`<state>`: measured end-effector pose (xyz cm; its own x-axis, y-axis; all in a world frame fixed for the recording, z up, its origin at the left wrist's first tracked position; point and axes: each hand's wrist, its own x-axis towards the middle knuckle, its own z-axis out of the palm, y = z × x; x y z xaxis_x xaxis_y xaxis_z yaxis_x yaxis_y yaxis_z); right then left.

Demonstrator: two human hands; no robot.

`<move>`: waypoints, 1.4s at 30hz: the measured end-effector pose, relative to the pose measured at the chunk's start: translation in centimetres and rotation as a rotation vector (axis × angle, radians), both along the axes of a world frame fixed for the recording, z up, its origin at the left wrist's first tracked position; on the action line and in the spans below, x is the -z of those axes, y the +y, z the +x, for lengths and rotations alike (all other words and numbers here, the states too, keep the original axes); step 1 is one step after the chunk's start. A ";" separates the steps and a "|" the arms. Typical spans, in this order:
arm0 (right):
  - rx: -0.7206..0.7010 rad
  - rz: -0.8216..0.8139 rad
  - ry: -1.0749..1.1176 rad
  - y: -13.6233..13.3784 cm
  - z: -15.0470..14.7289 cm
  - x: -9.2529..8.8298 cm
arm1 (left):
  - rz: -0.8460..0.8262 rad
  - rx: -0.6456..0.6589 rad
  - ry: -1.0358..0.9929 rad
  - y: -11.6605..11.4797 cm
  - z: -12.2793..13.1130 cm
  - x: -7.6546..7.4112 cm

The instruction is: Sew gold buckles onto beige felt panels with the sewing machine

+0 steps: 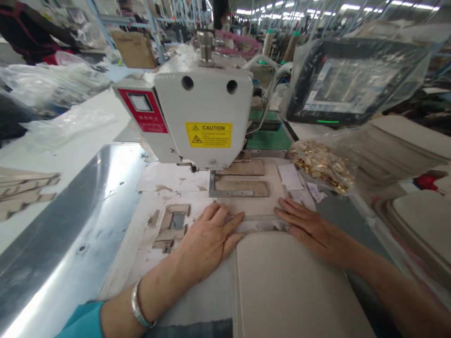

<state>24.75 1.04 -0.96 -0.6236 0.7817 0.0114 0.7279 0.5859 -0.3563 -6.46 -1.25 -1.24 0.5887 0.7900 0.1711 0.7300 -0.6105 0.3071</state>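
My left hand [207,239] lies flat, fingers spread, on the work surface at the left far corner of a beige padded panel [289,281]. My right hand [310,227] also lies flat, fingers stretched out, pressing the panel's far right edge. Both hands hold the panel's far edge against a metal clamp frame [239,188] under the white sewing machine head [200,117]. A beige strip sits inside the clamp. Neither hand grips anything.
A plastic bag of gold metal fittings [322,164] lies right of the clamp. A plastic-covered control screen [348,84] stands behind it. Stacked beige panels [398,145] sit at the right, beige cut pieces [24,188] at the left. Other people work at the back.
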 end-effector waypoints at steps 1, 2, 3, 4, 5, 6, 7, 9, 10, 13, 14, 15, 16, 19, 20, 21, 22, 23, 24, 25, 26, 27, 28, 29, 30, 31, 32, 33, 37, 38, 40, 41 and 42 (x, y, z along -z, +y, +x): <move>0.005 0.013 -0.022 -0.2 -0.1 0.2 | 0.008 0.000 0.017 0.0 0.0 0.1; 0.010 0.029 -0.037 -0.2 -0.2 0.3 | 0.018 -0.005 0.033 0.0 0.1 0.1; 0.014 0.052 -0.045 -0.2 -0.4 0.4 | 0.029 -0.011 0.045 0.1 0.2 0.2; 0.018 0.078 -0.050 -0.2 -0.6 0.5 | 0.040 -0.019 0.054 0.1 0.3 0.3; 0.020 0.105 -0.056 -0.2 -0.8 0.5 | 0.051 -0.029 0.058 0.1 0.3 0.3; 0.023 0.128 -0.060 -0.2 -0.9 0.4 | 0.059 -0.036 0.058 0.1 0.4 0.3; 0.027 0.149 -0.062 -0.3 -1.1 0.4 | 0.060 -0.044 0.056 0.1 0.5 0.3; 0.037 0.178 -0.046 -0.4 -1.3 0.2 | 0.037 -0.053 0.052 0.1 0.6 0.1; 0.045 0.186 -0.025 -0.6 -1.4 0.1 | 0.020 -0.053 0.050 0.2 0.7 0.0; 0.074 0.204 0.072 -0.9 -1.5 -0.1 | -0.028 -0.040 0.056 0.3 0.8 -0.3; 0.079 0.204 0.099 -0.9 -1.5 -0.1 | -0.034 -0.031 0.060 0.4 0.8 -0.3; 0.081 0.202 0.119 -0.9 -1.5 -0.1 | -0.033 -0.026 0.061 0.4 0.8 -0.4; 0.080 0.197 0.130 -1.0 -1.4 0.0 | -0.028 -0.023 0.061 0.4 0.8 -0.4; 0.074 0.181 0.136 -0.9 -1.4 0.0 | -0.006 -0.025 0.059 0.4 0.8 -0.2; 0.072 0.178 0.134 -0.9 -1.4 -0.1 | -0.002 -0.028 0.064 0.4 0.8 -0.2; 0.068 0.177 0.132 -0.9 -1.4 -0.2 | 0.000 -0.030 0.070 0.3 0.8 -0.1; 0.061 0.178 0.128 -0.8 -1.4 -0.3 | 0.003 -0.031 0.075 0.3 0.8 -0.1; 0.053 0.179 0.122 -0.9 -1.4 -0.4 | 0.007 -0.031 0.075 0.3 0.8 0.0; 0.045 0.181 0.115 -0.9 -1.4 -0.5 | 0.011 -0.031 0.072 0.2 0.8 0.0; 0.038 0.184 0.106 -1.1 -1.4 -0.7 | 0.016 -0.030 0.066 0.2 0.8 0.0; 0.033 0.187 0.097 -1.2 -1.4 -0.8 | 0.021 -0.030 0.058 0.2 0.8 0.1; 0.032 0.189 0.091 -1.4 -1.5 -0.8 | 0.028 -0.030 0.049 0.2 0.8 0.1; 0.033 0.189 0.089 -1.6 -1.5 -0.8 | 0.036 -0.031 0.042 0.2 0.8 0.2; 0.034 0.184 0.094 -1.8 -1.4 -0.7 | 0.043 -0.030 0.038 0.2 0.8 0.3; 0.026 0.173 0.110 -1.9 -1.1 -0.6 | 0.052 -0.026 0.037 0.2 0.8 0.4; 0.013 0.154 0.133 -1.8 -0.7 -0.4 | 0.061 -0.020 0.038 0.2 0.7 0.5; 0.016 0.140 0.165 -1.5 -0.1 -0.2 | 0.072 -0.015 0.040 0.2 0.7 0.6; 0.054 0.147 0.200 -0.9 0.7 -0.1 | 0.083 -0.010 0.043 0.3 0.7 0.7; 0.561 0.383 0.244 3.4 5.1 0.1 | 0.098 0.000 0.075 0.3 0.5 0.9; 0.665 0.399 0.182 4.8 6.0 0.0 | 0.097 0.002 0.083 0.3 0.5 0.9; 0.783 0.339 -0.011 7.4 7.1 -0.3 | 0.095 0.004 0.087 0.3 0.5 1.0; 0.827 0.290 -0.105 8.4 7.2 -0.5 | 0.093 0.001 0.080 0.4 0.5 1.0; 0.881 0.242 -0.180 9.2 7.1 -0.7 | 0.089 -0.004 0.072 0.5 0.6 1.1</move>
